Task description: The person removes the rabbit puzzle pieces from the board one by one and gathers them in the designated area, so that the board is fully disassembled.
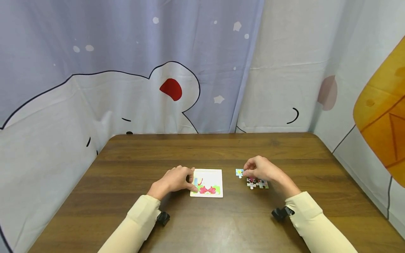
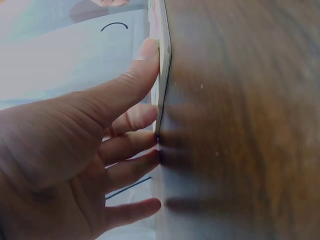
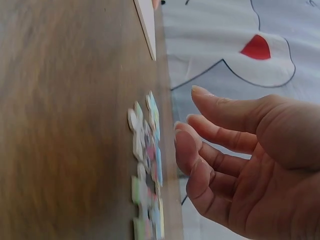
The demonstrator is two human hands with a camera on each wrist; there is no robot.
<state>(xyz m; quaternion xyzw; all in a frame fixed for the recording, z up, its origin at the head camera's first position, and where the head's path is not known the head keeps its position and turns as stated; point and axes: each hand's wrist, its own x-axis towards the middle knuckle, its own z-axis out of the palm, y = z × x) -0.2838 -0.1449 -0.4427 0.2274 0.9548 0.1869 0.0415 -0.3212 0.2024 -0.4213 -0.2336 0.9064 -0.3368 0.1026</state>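
Note:
In the head view, my left hand (image 1: 177, 179) rests at the left side of a small white-edged puzzle board (image 1: 206, 175). Its thumb lies on the board, and the other fingers reach along the board's edge and the tabletop in the left wrist view. Pink shapes on green fill the board's lower part. Over to the right, my right hand (image 1: 260, 168) hovers with bent fingers just above loose jigsaw pieces (image 1: 251, 184). The right wrist view shows a gap between thumb and fingertips with nothing in it. A blue and yellow piece (image 1: 238, 172) lies just left of those fingertips.
Everything lies on a brown wooden table (image 1: 142, 151). Behind it hangs a printed curtain (image 1: 215, 45) in pale blue and white. Each wrist carries a small black camera, such as the right one (image 1: 281, 213).

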